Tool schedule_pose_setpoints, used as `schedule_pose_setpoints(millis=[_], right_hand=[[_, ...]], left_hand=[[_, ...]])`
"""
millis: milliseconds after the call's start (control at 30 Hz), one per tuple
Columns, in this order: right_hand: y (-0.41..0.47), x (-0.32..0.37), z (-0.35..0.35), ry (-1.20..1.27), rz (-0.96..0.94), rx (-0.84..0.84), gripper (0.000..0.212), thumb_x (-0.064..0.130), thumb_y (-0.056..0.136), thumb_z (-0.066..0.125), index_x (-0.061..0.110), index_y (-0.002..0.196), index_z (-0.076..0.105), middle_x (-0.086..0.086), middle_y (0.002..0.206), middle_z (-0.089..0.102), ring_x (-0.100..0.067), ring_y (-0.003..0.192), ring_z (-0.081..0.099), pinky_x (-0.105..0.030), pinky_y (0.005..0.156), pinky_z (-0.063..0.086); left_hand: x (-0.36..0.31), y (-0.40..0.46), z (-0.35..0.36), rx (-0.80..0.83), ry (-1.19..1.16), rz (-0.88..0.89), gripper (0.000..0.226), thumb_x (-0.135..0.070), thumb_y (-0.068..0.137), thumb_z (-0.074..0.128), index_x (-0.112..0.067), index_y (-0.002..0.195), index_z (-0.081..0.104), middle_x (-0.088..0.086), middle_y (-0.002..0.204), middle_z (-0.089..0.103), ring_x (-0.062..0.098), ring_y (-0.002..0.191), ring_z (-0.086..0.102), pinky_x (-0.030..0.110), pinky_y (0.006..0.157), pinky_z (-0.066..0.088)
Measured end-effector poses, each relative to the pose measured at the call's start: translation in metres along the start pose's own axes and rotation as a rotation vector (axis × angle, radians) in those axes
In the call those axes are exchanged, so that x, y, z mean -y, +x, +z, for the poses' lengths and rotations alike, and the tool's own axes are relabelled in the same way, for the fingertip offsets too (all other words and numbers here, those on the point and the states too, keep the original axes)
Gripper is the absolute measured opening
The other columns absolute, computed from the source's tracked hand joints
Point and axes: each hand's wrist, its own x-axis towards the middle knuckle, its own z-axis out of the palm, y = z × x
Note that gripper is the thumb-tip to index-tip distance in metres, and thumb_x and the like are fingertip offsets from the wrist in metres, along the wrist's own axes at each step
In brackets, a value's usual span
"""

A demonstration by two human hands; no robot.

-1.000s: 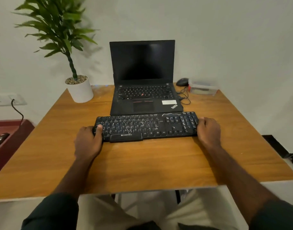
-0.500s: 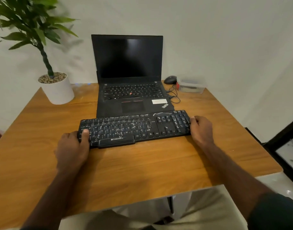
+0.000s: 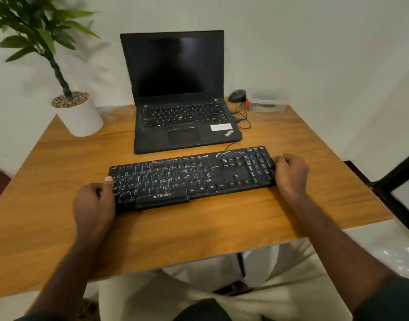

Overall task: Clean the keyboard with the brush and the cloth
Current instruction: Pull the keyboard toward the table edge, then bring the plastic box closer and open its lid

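Note:
A black keyboard (image 3: 191, 177) with white scribbles on its keys lies across the wooden table (image 3: 198, 228), just in front of a laptop. My left hand (image 3: 94, 202) grips its left end, thumb on top of the keys. My right hand (image 3: 291, 172) grips the right end, fingers curled over the edge. No brush or cloth shows in the head view.
An open black laptop (image 3: 180, 100) stands behind the keyboard. A white pot with a green plant (image 3: 79, 114) sits at the back left. A black mouse (image 3: 237, 95), a clear plastic box (image 3: 267, 104) and a thin cable (image 3: 242, 121) are at the back right.
The camera has swung to the right and tilted down a little. Both hands keep their hold on the keyboard's ends, and the keyboard now lies slightly skewed, right end farther away.

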Motion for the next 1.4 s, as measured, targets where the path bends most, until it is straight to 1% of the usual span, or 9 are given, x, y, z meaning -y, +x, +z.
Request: schedule_pose_setpoints(millis=[300,467,567,667,767,900,1033,1133,1400], right_hand=[[-0.038,-0.028,-0.033,-0.028,-0.115,0.053,0.036,0.021,0.094,0.050,0.001,0.071,0.068,-0.013,0.070,0.067,-0.031,0.070,0.061,-0.045,0.067,0.049],[-0.050,-0.036,-0.048,-0.098,-0.163,0.039,0.040,0.018,0.096,0.053,0.003,0.058,0.053,-0.011,0.055,0.053,-0.032,0.060,0.053,-0.041,0.057,0.034],[-0.052,-0.039,-0.054,-0.147,-0.186,0.057,0.044,0.015,0.096,0.054,0.007,0.054,0.046,-0.009,0.051,0.048,-0.030,0.054,0.048,-0.040,0.052,0.027],[-0.045,-0.037,-0.057,-0.176,-0.209,0.099,0.041,0.018,0.095,0.053,0.007,0.056,0.053,-0.010,0.054,0.054,-0.030,0.056,0.051,-0.038,0.055,0.036],[-0.032,-0.034,-0.056,-0.202,-0.217,0.119,0.037,0.023,0.096,0.053,0.006,0.068,0.069,-0.009,0.065,0.066,-0.028,0.065,0.060,-0.039,0.063,0.048],[-0.011,-0.019,-0.047,-0.198,-0.257,0.172,0.033,0.023,0.097,0.057,0.015,0.066,0.067,0.000,0.064,0.066,-0.014,0.061,0.060,-0.024,0.056,0.041],[0.020,0.005,-0.033,-0.195,-0.313,0.214,0.021,0.020,0.097,0.060,0.021,0.081,0.073,0.007,0.074,0.068,-0.002,0.069,0.060,-0.012,0.061,0.036],[0.054,0.016,-0.023,-0.206,-0.362,0.186,0.015,0.020,0.095,0.063,0.019,0.084,0.073,0.005,0.077,0.069,-0.009,0.072,0.063,-0.021,0.064,0.043],[0.158,0.006,0.007,-0.163,-0.364,0.116,0.020,0.018,0.093,0.061,0.015,0.073,0.065,0.001,0.068,0.063,-0.016,0.066,0.059,-0.034,0.063,0.049]], left_hand=[[0.002,-0.057,-0.036,0.004,0.040,-0.036,0.060,-0.034,0.104,0.046,0.006,0.060,0.046,0.025,0.058,0.048,0.029,0.056,0.040,0.042,0.055,0.032],[0.005,-0.068,-0.045,0.062,0.064,0.060,0.060,-0.033,0.103,0.048,0.000,0.055,0.037,0.016,0.050,0.037,0.026,0.049,0.034,0.037,0.051,0.025],[0.006,-0.065,-0.047,0.098,0.084,0.064,0.059,-0.034,0.104,0.047,0.004,0.059,0.047,0.024,0.056,0.048,0.035,0.054,0.047,0.043,0.053,0.036],[0.004,-0.055,-0.049,0.109,0.101,0.048,0.051,-0.038,0.104,0.046,0.000,0.073,0.060,0.016,0.068,0.060,0.034,0.066,0.055,0.047,0.062,0.044],[-0.014,-0.042,-0.044,0.043,0.085,0.070,0.034,-0.033,0.101,0.054,-0.004,0.086,0.064,0.007,0.076,0.060,0.027,0.072,0.056,0.039,0.064,0.041],[-0.057,-0.009,-0.008,0.127,-0.016,0.160,0.027,-0.031,0.099,0.057,-0.007,0.088,0.063,0.006,0.077,0.061,0.025,0.073,0.056,0.036,0.063,0.039],[-0.115,0.032,0.053,0.272,-0.067,0.351,0.031,-0.036,0.101,0.052,-0.011,0.085,0.061,0.006,0.076,0.060,0.022,0.071,0.056,0.040,0.063,0.042],[-0.166,0.059,0.102,0.317,-0.108,0.431,0.033,-0.036,0.101,0.050,-0.011,0.082,0.059,0.004,0.071,0.058,0.019,0.067,0.054,0.036,0.060,0.039],[-0.270,0.122,0.210,0.419,-0.231,0.306,0.036,-0.034,0.101,0.051,-0.016,0.070,0.056,-0.003,0.063,0.053,0.015,0.064,0.052,0.031,0.059,0.035]])
